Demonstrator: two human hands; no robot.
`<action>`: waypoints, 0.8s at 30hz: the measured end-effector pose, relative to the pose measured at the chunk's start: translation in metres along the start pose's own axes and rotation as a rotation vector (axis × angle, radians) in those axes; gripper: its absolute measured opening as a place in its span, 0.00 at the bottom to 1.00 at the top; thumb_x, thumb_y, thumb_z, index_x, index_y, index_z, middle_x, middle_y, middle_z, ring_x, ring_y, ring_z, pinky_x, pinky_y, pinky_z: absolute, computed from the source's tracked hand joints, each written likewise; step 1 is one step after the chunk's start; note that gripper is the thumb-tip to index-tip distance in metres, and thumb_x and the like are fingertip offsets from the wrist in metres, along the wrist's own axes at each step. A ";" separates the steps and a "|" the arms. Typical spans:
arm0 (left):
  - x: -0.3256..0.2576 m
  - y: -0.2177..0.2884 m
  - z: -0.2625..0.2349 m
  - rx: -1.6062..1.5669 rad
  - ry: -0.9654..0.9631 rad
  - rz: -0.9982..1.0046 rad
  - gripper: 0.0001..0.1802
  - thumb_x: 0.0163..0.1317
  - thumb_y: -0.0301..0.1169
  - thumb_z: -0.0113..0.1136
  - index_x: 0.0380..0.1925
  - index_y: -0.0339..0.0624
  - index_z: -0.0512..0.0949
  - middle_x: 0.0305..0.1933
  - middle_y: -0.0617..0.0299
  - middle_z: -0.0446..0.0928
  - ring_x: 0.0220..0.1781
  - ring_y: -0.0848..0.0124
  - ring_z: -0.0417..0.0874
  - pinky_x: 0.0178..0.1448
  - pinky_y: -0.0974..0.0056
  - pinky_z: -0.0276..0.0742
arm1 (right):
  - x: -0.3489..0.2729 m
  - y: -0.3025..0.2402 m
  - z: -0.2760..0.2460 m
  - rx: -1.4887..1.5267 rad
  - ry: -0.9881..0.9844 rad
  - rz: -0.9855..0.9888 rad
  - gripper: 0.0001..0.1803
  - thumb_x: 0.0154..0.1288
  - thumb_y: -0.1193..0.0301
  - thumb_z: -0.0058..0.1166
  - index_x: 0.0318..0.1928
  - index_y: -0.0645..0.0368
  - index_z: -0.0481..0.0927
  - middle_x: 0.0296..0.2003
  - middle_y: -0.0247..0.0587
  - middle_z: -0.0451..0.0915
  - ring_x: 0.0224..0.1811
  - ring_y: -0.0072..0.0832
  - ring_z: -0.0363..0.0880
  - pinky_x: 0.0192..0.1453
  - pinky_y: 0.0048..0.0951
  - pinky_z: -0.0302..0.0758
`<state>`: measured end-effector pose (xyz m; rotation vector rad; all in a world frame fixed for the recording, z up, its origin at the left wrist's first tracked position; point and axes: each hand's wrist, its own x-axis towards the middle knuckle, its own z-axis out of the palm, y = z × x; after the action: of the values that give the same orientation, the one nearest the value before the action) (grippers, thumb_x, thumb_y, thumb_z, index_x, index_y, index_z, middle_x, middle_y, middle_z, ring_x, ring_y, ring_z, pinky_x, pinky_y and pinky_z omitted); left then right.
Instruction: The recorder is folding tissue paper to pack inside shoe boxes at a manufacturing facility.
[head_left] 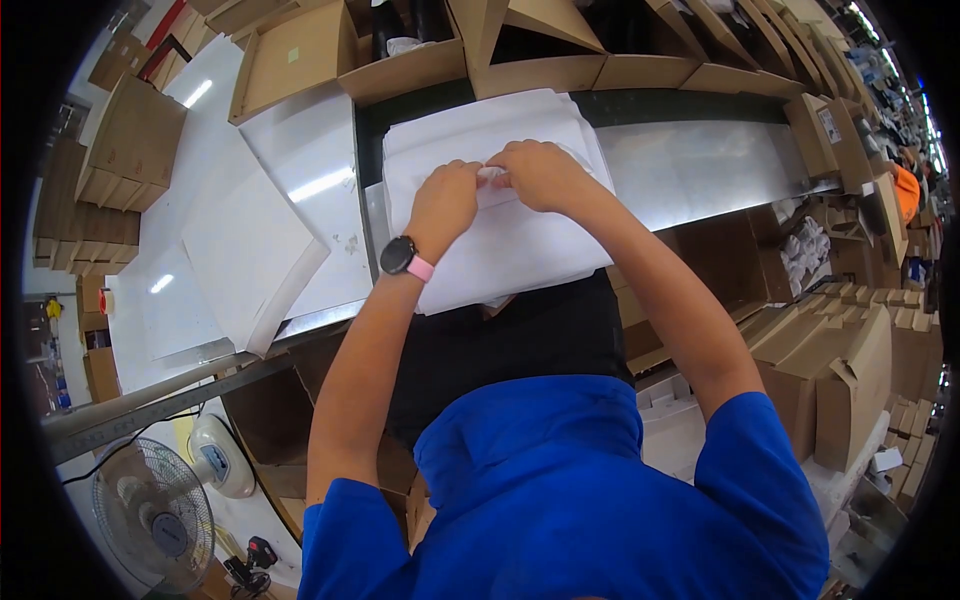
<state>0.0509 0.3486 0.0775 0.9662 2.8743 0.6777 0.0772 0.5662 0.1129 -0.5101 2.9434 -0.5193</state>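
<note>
A thick stack of white paper sheets (500,250) lies in front of me, across the belt and the metal edge. Over its middle, my left hand (447,203) and my right hand (541,174) come close together, with the fingers of both closed. Between them is a small crumpled bit of white paper (492,174), pinched from both sides. Whether anything is wrapped inside it, I cannot tell. A dark watch with a pink strap (403,258) is on my left wrist.
Another stack of white sheets (245,245) lies on the left table. Open cardboard boxes (400,72) line the far side, one holding dark items. Brown cartons (135,140) are piled far left. A fan (165,520) stands lower left; more cartons (850,370) sit right.
</note>
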 end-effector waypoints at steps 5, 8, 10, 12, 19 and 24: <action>0.012 0.011 -0.001 0.097 0.074 -0.042 0.17 0.80 0.30 0.63 0.64 0.41 0.84 0.57 0.44 0.87 0.56 0.43 0.90 0.61 0.45 0.86 | 0.028 0.016 -0.006 -0.015 -0.222 0.146 0.23 0.84 0.48 0.60 0.67 0.42 0.91 0.65 0.44 0.91 0.71 0.49 0.87 0.70 0.63 0.81; 0.012 0.037 0.000 0.183 0.020 -0.031 0.15 0.82 0.35 0.62 0.63 0.44 0.84 0.56 0.48 0.87 0.58 0.46 0.90 0.62 0.42 0.85 | 0.021 0.037 -0.007 -0.076 -0.268 0.258 0.28 0.83 0.39 0.57 0.68 0.41 0.90 0.68 0.43 0.89 0.75 0.49 0.84 0.70 0.76 0.77; -0.005 0.030 0.007 0.130 0.175 0.005 0.15 0.85 0.37 0.60 0.63 0.46 0.84 0.56 0.51 0.88 0.57 0.47 0.90 0.67 0.39 0.80 | 0.015 0.027 -0.011 -0.067 -0.227 0.287 0.27 0.86 0.41 0.53 0.67 0.43 0.90 0.68 0.44 0.89 0.74 0.48 0.85 0.73 0.74 0.75; -0.008 0.026 0.008 0.117 0.225 -0.012 0.14 0.85 0.37 0.59 0.61 0.46 0.85 0.55 0.53 0.88 0.57 0.48 0.89 0.69 0.38 0.78 | 0.012 0.013 -0.011 -0.112 -0.144 0.270 0.24 0.87 0.45 0.54 0.64 0.45 0.90 0.64 0.45 0.90 0.71 0.48 0.85 0.76 0.71 0.73; 0.021 0.017 0.008 0.146 0.263 -0.076 0.13 0.85 0.39 0.60 0.51 0.46 0.89 0.51 0.55 0.88 0.59 0.52 0.86 0.68 0.41 0.75 | 0.001 -0.002 0.013 -0.080 0.359 -0.188 0.15 0.77 0.69 0.62 0.60 0.60 0.86 0.53 0.48 0.86 0.64 0.48 0.82 0.83 0.60 0.68; 0.019 0.017 0.003 0.142 0.239 -0.116 0.13 0.82 0.38 0.62 0.55 0.44 0.88 0.57 0.50 0.86 0.63 0.50 0.84 0.73 0.36 0.73 | -0.001 -0.010 0.022 -0.049 0.317 -0.076 0.25 0.74 0.68 0.64 0.68 0.61 0.81 0.63 0.53 0.85 0.73 0.51 0.80 0.90 0.66 0.59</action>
<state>0.0455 0.3729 0.0833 0.7710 3.1961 0.6256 0.0847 0.5509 0.0954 -0.5975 3.2553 -0.5871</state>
